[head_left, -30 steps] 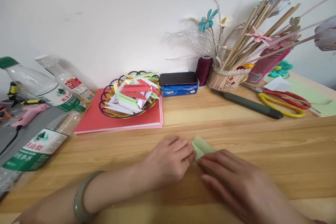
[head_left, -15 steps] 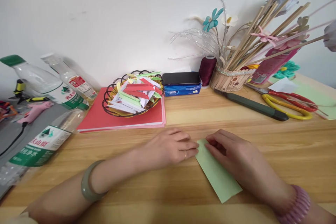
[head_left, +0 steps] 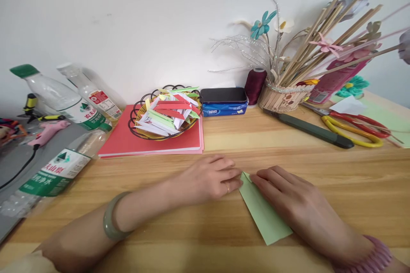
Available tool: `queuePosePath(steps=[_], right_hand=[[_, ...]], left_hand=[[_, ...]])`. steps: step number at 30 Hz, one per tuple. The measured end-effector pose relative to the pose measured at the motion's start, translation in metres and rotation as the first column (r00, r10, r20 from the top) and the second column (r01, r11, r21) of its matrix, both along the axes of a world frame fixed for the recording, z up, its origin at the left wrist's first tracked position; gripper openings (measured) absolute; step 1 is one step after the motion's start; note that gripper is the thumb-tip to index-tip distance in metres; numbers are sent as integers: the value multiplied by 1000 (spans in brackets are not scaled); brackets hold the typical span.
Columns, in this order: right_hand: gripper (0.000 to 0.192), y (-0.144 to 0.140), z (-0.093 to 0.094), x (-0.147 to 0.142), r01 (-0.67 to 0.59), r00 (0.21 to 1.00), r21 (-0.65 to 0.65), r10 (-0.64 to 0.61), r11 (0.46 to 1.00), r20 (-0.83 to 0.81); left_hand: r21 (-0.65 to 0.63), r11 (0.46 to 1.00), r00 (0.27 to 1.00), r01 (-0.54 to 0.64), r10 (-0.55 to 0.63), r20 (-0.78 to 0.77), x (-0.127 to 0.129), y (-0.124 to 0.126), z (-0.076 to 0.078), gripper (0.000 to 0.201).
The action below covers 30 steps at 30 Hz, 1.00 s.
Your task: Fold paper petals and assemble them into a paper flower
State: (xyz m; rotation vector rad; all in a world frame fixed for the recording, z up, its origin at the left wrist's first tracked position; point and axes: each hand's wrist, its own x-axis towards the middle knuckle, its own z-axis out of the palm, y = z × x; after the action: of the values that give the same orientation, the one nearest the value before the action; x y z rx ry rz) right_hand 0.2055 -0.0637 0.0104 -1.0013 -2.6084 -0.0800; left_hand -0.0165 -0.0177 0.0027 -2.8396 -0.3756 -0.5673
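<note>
A light green strip of paper (head_left: 264, 213) lies slantwise on the wooden table, its near end toward me. At its far end, a small corner is folded over. My left hand (head_left: 216, 178), palm down, has its fingertips at the upper left edge, fingers curled and close together. Across the paper, my right hand (head_left: 285, 194) holds the upper right edge with its fingers together. The right thumb and the paper's right edge are partly hidden beneath that hand.
Behind my hands, a wire basket (head_left: 132, 123) of folded paper pieces stands on red paper (head_left: 118, 143). A blue tissue pack (head_left: 221, 110) carries a phone (head_left: 223, 94). A green cutter (head_left: 310, 130) and scissors (head_left: 358, 135) lie right. Plastic bottles (head_left: 56, 170) and a pink glue gun (head_left: 49, 132) are left.
The far corner of the green paper now shows a small fold. My right hand has flattened and slid slightly along the right edge. My left hand stays nearly in place.
</note>
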Motion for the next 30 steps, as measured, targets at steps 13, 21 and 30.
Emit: queuePosePath(steps=[13,21,30], right_hand=[[35,0,6,-5,-78,992,235,51,969,117],[34,0,2,-6,-97,984,231,58,968,171],[32,0,0,-4,-87,986,195,56,977,156]], left_hand=[[69,997,999,26,-27,18,3,0,-4,24],[46,999,1000,24,-25,16,3,1,-5,25],[64,998,989,-1,-9,146,7,0,-7,17]])
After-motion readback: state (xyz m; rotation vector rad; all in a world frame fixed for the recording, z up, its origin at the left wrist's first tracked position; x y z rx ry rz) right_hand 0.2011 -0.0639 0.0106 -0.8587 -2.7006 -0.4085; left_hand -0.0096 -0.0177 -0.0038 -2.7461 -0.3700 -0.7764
